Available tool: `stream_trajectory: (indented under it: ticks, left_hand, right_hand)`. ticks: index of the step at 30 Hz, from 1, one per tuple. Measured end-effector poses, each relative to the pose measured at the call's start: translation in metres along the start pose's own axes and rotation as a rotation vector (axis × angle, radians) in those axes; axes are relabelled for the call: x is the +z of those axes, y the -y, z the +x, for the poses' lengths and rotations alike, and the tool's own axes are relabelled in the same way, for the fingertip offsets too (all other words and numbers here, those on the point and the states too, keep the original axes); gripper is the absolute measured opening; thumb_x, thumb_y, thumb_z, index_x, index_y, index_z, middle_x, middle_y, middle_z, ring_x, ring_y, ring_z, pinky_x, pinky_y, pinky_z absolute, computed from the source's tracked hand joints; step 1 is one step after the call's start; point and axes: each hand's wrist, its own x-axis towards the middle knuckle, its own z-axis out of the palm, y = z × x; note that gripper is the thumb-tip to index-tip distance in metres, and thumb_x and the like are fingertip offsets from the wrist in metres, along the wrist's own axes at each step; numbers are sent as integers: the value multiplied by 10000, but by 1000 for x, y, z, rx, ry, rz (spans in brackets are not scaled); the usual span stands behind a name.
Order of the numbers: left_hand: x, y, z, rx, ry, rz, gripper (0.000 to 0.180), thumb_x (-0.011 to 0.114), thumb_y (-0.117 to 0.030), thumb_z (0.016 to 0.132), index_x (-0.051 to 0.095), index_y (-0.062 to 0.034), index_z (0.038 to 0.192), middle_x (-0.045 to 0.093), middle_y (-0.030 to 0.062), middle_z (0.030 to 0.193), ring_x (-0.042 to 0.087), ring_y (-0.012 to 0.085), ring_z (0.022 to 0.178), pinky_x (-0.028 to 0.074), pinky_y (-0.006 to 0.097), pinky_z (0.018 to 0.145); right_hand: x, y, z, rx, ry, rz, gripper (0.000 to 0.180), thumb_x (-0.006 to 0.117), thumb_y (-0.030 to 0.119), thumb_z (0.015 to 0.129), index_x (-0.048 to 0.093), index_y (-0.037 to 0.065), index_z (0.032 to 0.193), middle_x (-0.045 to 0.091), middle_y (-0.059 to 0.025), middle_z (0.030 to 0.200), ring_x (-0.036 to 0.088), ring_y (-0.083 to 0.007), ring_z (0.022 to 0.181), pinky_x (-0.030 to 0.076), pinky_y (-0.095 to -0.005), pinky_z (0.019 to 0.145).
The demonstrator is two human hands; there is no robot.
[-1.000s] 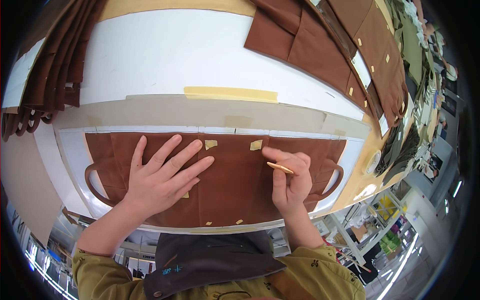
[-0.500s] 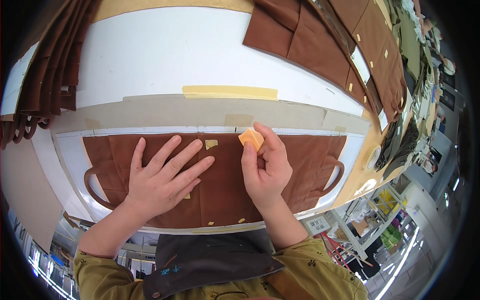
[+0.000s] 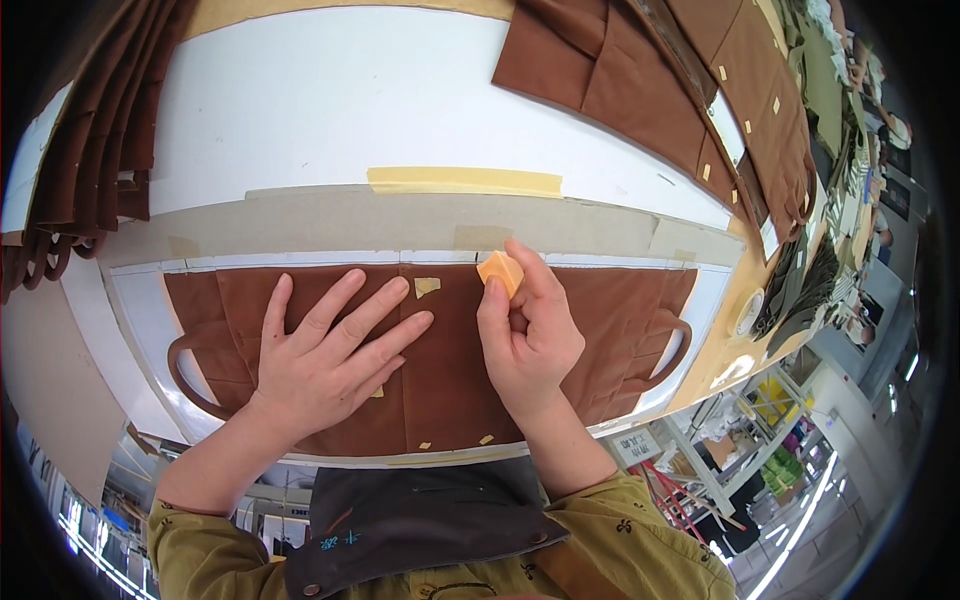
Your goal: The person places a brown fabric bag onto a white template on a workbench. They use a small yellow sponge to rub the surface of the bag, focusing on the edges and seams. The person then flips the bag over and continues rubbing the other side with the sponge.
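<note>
Spread flat before me is a brown cloth piece [image 3: 450,390] with a looped strap at each side, lying on a white board [image 3: 705,300]. My left hand [image 3: 335,340] rests palm down on its left half, fingers spread. Between the thumb and fingers of my right hand [image 3: 530,335] is a small orange block of tailor's chalk [image 3: 500,273]. The chalk is at the cloth's far edge, just right of the centre line; whether it touches the cloth, I cannot tell. A yellowish paper tag [image 3: 427,288] lies beyond my left fingertips.
A grey strip [image 3: 340,220] with yellow tape [image 3: 465,181] borders the far side of the cloth. More brown pieces [image 3: 600,80] lie at the far right, and a hanging stack of brown pieces [image 3: 100,120] is at the left. A tape roll [image 3: 747,312] sits near the right table edge.
My right hand with the chalk has shifted slightly left along the cloth's far edge. My left hand stays in place on the cloth.
</note>
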Motion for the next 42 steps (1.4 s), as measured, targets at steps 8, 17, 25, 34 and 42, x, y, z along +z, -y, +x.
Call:
stream_trajectory:
  ticks: [8, 17, 25, 34, 42]
  left_hand:
    - [0, 1, 1, 28, -23, 1, 450, 698, -402, 871, 644, -422, 1318, 549, -62, 1457, 441, 210, 1401, 161, 565, 1214]
    - [0, 1, 1, 28, -20, 3, 445, 695, -398, 874, 646, -420, 1316, 551, -62, 1455, 438, 215, 1404, 162, 564, 1214]
    - [0, 1, 2, 27, -26, -7, 447, 699, -390, 871, 650, -413, 1314, 558, -58, 1449, 450, 218, 1395, 163, 561, 1213]
    - [0, 0, 1, 27, -25, 3, 444, 698, -384, 870, 653, -409, 1311, 560, -56, 1448, 457, 220, 1391, 164, 559, 1212]
    - [0, 1, 1, 26, -19, -7, 452, 712, -372, 856, 659, -407, 1304, 560, -54, 1448, 462, 222, 1386, 161, 555, 1214]
  right_hand:
    - [1, -1, -1, -18, -2, -25, 334, 743, -25, 844, 670, -25, 1169, 646, -25, 735, 551, -109, 562, 452, -239, 497]
    - [1, -1, -1, -32, -4, -38, 325, 757, -7, 840, 679, -19, 1155, 659, -26, 767, 550, -105, 557, 462, -231, 505]
    - [-2, -2, -3, 58, -46, 63, 303, 754, 20, 870, 687, -20, 1163, 638, -16, 749, 509, -53, 533, 439, -212, 486]
    - [-2, -3, -2, -1, -23, 25, 322, 745, 6, 872, 672, -14, 1185, 631, -15, 747, 510, -72, 546, 435, -211, 489]
    - [-6, -11, -5, 53, -24, 237, 346, 672, 45, 961, 570, -40, 1281, 685, -45, 832, 542, -36, 595, 447, -188, 523]
